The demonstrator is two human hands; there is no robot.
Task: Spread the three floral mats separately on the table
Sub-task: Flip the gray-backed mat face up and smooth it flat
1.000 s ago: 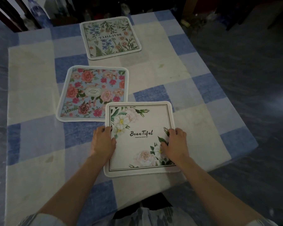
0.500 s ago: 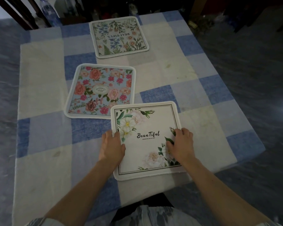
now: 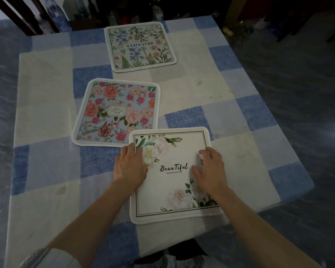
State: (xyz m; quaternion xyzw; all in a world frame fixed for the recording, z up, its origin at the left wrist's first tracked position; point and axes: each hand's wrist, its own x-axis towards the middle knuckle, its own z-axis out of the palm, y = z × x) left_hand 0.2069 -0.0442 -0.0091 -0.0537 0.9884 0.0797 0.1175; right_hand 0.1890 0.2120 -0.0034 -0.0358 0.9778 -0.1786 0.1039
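Pressing flat with open palms, left hand [image 3: 129,167] and right hand [image 3: 211,171] rest on the white "Beautiful" mat [image 3: 172,175]; just beyond the left hand its corner overlaps the pink rose mat [image 3: 116,113], the botanical mat [image 3: 140,46] farther off.

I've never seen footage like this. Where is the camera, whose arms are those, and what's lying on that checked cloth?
There is no machine here: a person wears a wide-angle camera on the head, looking down at their own arms. The left hand and right hand lie flat on the white mat printed "Beautiful", pressing it down rather than gripping it. Its far left corner appears to touch or slightly overlap the pink rose mat. A third mat with blue flowers lies apart at the far edge. All rest on a table covered by a blue and cream checked cloth.
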